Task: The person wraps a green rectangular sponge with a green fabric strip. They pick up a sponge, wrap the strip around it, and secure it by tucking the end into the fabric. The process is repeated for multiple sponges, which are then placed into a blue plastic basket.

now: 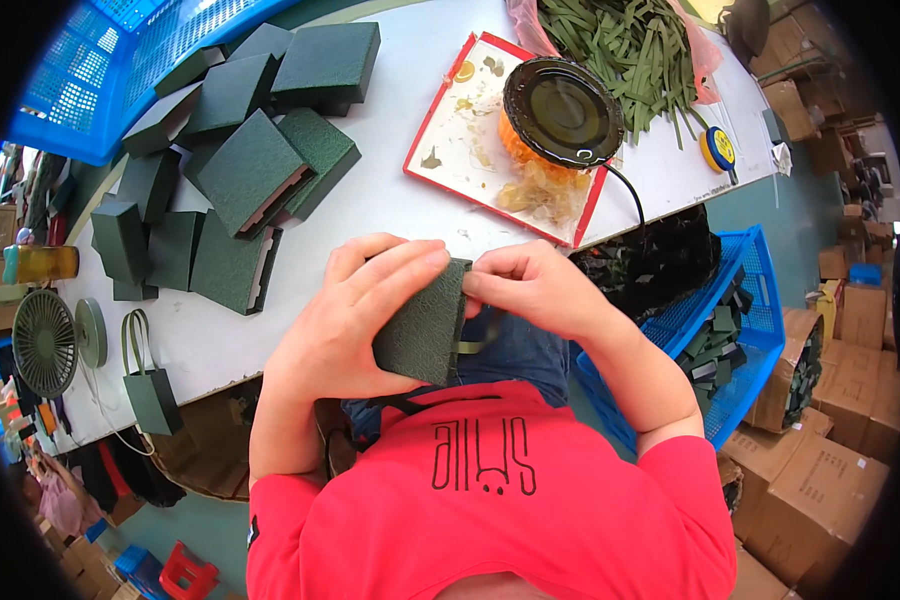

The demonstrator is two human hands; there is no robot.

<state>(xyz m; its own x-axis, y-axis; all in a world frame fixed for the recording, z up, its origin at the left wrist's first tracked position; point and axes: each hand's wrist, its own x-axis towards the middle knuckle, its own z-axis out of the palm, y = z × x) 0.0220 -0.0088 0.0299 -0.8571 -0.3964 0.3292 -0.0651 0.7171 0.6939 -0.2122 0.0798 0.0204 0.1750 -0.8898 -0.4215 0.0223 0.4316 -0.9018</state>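
**Dark green box (417, 330) gripped from the left, its long edge facing right**

The box sits in front of the body, at the near side of the white tabletop (370, 190) and above the blue jeans (525, 360); its long axis runs roughly from the torso outward, tilted a little rightward at the far end. The left hand (340, 315) grips it, fingers spread over the far part of the broad face and thumb at the near end; the right hand (535, 285) meets the long right-hand edge near the far corner, thumb and forefinger closed in a pinch (what lies between them is hidden, so I cannot tell what they grip). Both hands are at the box, the left covering far more of it; a pale green strip (480, 346) juts from that same edge, nearer the torso than the pinch.

Nothing visible stands between the right fingers and the edge; farther out, a black round pot (565, 110) sits on a red-rimmed tray (440, 125), its black cable (632, 190) trailing over the tabletop's edge; green strips (620, 50) fill a pink bag (707, 65) beyond. Similar green boxes (250, 170) lie heaped to the left; a small green bag (152, 400) with a handle stands nearer.
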